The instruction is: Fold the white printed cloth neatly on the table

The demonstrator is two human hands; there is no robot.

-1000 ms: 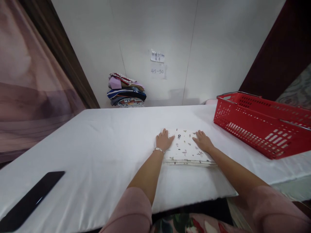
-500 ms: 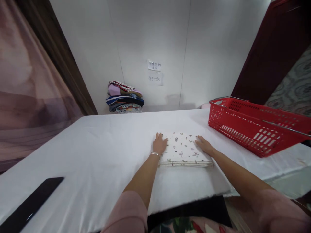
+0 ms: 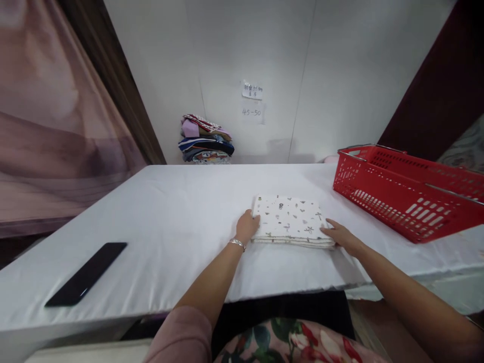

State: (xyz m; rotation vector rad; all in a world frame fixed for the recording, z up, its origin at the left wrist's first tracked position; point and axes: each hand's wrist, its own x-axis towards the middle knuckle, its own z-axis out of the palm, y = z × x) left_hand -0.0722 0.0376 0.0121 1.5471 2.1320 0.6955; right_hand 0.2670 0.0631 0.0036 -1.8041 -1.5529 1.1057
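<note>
A folded white cloth [image 3: 289, 219] with small scattered prints lies flat on the white-covered table, its layered fold facing me. My left hand [image 3: 247, 225], with a silver bracelet at the wrist, holds the left edge, thumb over the top. At the right edge, near the front corner, my right hand [image 3: 340, 236] grips the cloth with its fingers partly hidden along the side. The cloth appears to rest on the table between both hands.
To the right stands a red perforated basket [image 3: 378, 194] with metal handles. A stack of folded fabrics [image 3: 206, 143] sits behind the table's far edge. On the left lies a black phone-like slab [image 3: 86, 275]. Paper signs [image 3: 252, 103] hang on the wall; a pink curtain [image 3: 56, 126] hangs at left.
Both hands have moved from lying spread on top of the cloth to holding its side edges, nearer its front. The camera view has shifted, showing more of the table's front edge.
</note>
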